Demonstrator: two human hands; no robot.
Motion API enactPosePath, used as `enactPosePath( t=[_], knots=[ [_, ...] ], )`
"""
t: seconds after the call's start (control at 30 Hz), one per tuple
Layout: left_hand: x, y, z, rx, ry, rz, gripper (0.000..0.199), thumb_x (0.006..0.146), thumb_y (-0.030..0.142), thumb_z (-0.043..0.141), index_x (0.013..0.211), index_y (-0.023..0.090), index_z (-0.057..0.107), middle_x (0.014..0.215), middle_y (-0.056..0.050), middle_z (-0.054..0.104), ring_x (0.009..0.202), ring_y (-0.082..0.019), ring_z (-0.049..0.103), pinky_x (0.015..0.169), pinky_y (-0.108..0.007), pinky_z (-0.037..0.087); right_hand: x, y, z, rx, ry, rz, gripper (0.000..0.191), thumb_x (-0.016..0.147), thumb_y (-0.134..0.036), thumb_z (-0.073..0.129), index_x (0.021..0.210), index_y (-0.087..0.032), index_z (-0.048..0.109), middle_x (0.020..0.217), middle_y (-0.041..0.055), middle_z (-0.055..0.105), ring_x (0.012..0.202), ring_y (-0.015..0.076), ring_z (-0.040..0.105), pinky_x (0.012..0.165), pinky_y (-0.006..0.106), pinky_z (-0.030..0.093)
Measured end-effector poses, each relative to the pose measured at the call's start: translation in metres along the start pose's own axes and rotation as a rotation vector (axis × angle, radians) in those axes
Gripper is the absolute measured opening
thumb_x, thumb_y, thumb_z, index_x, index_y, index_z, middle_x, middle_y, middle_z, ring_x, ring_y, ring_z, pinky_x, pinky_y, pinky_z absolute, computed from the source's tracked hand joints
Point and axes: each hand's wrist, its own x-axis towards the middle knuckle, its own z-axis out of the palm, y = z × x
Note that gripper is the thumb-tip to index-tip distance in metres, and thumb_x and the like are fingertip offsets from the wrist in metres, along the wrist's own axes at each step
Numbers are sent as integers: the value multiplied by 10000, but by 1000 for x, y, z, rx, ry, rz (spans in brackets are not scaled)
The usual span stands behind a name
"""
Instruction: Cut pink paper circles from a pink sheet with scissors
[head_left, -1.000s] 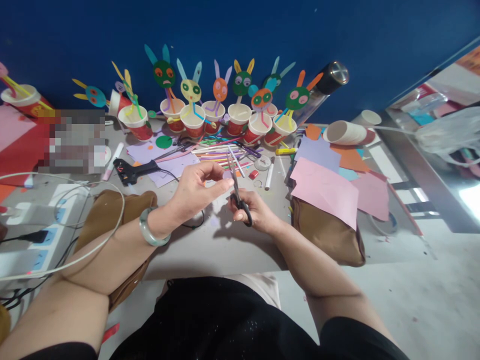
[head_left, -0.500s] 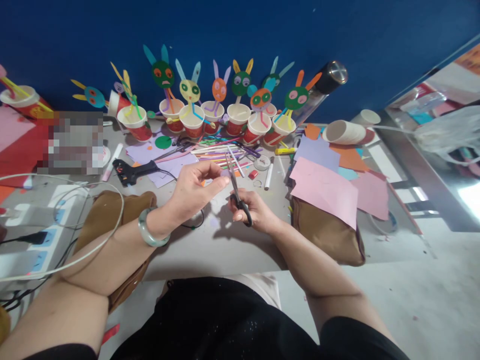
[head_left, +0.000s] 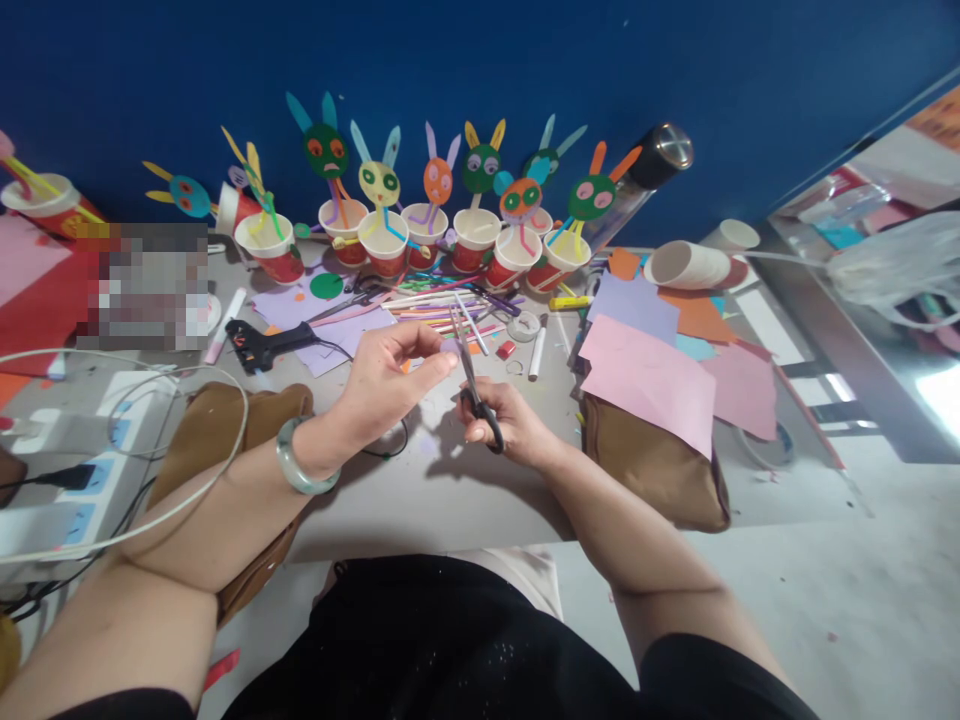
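Note:
Black-handled scissors are in my right hand, with the fingers through the loops and the blades pointing away from me, slightly apart. My left hand is just left of the blades, thumb and fingers pinched together. Whatever the pinch holds is too small or hidden to make out. Both hands are above the grey table. Beyond them lie a pile of coloured sticks, a red eraser-like block and a white marker.
Paper cups with paper animal faces line the blue wall. A black glue gun lies left on purple paper. At right, a pink sheet covers part of a brown pouch. A power strip and cables are at far left.
The scissor blades look slightly further apart at the tips. Both hands stay in almost the same place.

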Motion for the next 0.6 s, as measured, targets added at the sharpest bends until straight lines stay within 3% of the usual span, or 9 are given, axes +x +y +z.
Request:
enactPosePath(
  t=[0.6],
  knots=[
    [0,2,-1,5,25,-4,139,711,243,703,648,177,597,657,9,605,638,-111,528,635,-264,447,0,0,0,-32,7,-13,722,648,-890,589,585,-174,518,578,-10,496,611,132,426,638,284,338]
  ],
)
